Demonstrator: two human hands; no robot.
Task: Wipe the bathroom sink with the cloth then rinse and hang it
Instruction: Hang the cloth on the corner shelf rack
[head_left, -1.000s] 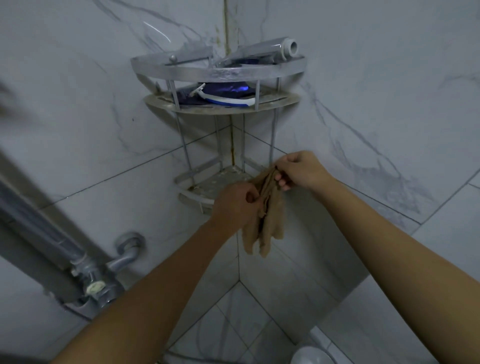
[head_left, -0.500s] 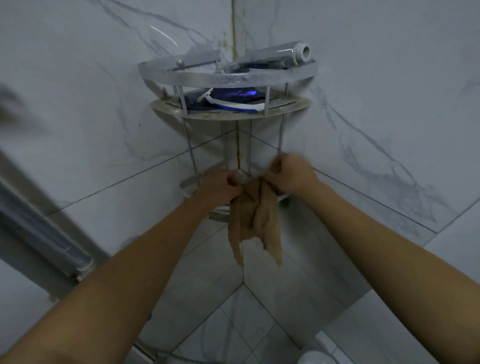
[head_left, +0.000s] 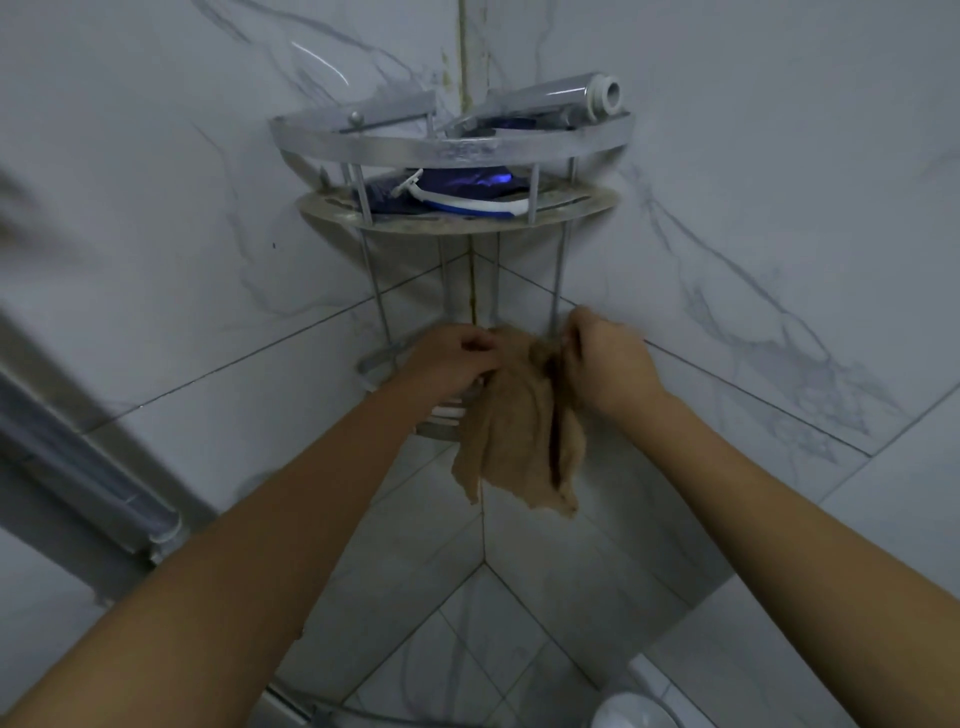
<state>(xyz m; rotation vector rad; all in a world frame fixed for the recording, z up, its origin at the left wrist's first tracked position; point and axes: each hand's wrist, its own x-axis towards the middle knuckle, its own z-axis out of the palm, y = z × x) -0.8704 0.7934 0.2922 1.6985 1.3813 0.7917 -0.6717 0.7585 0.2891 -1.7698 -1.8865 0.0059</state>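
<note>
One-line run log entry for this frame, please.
phase: hanging | cloth: draped over lower shelf rail | left hand: gripping | right hand: gripping

Both bare forearms reaching forward and upward from the lower corners, converging toward the middle. Left grip (head_left: 457, 358) with knuckles up, fingers curled inward and pinched closed on the upper edge of the cloth (head_left: 519, 431). Right grip (head_left: 605, 358) just beside it, back of the hand toward the camera, fingers bent down and likewise closed on the cloth's top edge. Wrists roughly level with each other, the two grips near but not touching, the cloth bunched between them. Elbows out of view below the frame.
</note>
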